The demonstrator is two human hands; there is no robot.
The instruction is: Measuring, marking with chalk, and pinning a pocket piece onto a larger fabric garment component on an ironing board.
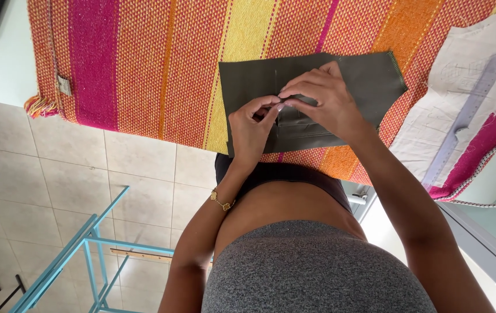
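**Pinching a fold at the middle of the fabric**

Nearest, at the table edge: left hand (252, 126), gold bracelet (222, 202) at the wrist, thumb and forefinger closed on a small fold of the fabric (369, 81), other fingers curled in.

Just beyond, touching it fingertip to fingertip: right hand (324, 103), arched over the same spot, fingers bent down and nipped onto the fold, palm off the surface. Nothing else held in either hand.

Under both: olive-grey fabric lying flat on a striped cloth (143, 64), near edge at the table's rim, a thin stitched or marked line showing left of the fingers and a folded patch below them.

Looks to be the shaping or turning of a small folded piece at the fabric's middle, judged from the grip; hidden by the fingers exactly what is being tucked.

Calls next for a steady two-handed pinch, keeping the crease straight and the rest of the fabric flat.

Farther right: pale paper pattern (462, 69) with a clear ruler (472, 98) lying along it.
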